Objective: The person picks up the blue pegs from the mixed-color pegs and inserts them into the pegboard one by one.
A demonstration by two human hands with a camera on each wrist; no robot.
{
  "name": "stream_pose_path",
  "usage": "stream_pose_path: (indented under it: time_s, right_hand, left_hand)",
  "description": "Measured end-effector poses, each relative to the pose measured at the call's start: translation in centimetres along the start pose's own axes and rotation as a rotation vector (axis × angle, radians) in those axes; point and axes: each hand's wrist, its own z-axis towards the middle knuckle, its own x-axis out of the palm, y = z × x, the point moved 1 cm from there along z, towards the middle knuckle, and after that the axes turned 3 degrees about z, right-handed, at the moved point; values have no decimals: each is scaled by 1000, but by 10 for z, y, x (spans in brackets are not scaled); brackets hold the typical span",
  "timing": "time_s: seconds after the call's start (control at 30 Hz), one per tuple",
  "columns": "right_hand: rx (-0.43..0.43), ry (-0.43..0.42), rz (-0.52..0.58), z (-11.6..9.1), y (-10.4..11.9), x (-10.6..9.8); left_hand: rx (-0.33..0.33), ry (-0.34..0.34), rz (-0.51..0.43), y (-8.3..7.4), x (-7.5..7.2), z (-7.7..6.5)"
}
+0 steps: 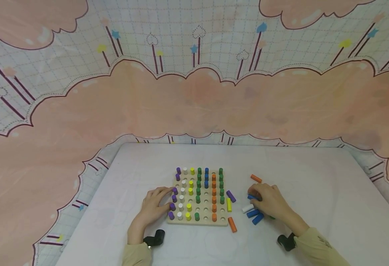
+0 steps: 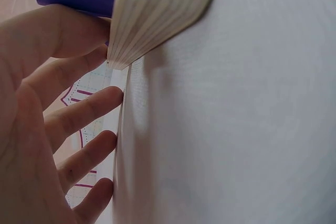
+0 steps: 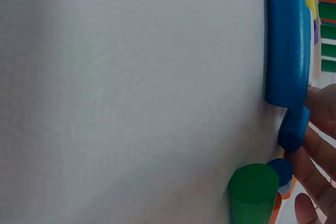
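Note:
A wooden pegboard (image 1: 198,223) holds columns of purple, white, yellow, green, blue and orange pegs. At its left side my left hand (image 1: 154,205) touches the edge beside the purple pegs (image 1: 172,207); its other fingers spread loosely in the left wrist view. To the right of the board, my right hand (image 1: 271,199) reaches down over a loose pile. Its thumb and fingers pinch a blue peg (image 3: 294,129) lying among the others. Close by are a white peg (image 1: 247,208), more blue pegs (image 1: 257,219) and a green peg (image 3: 254,190), which the hand partly hides in the head view.
Between board and pile lie a purple peg (image 1: 230,196), a yellow peg (image 1: 229,204) and an orange peg (image 1: 232,224). Another orange peg (image 1: 256,178) lies beyond the right hand. A white cloth covers the table (image 1: 331,184), with a patterned backdrop (image 1: 194,107) behind.

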Motion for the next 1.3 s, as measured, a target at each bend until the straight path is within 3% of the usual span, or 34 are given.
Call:
stream_pose_path:
  time_s: [0.73, 1.3]
  right_hand:
    - [4, 14, -31, 4, 5, 4]
    - [0, -12, 138, 13, 28, 0]
  left_hand:
    - [-1, 4, 4, 2, 1, 1]
    - [-2, 3, 8, 1, 0, 1]
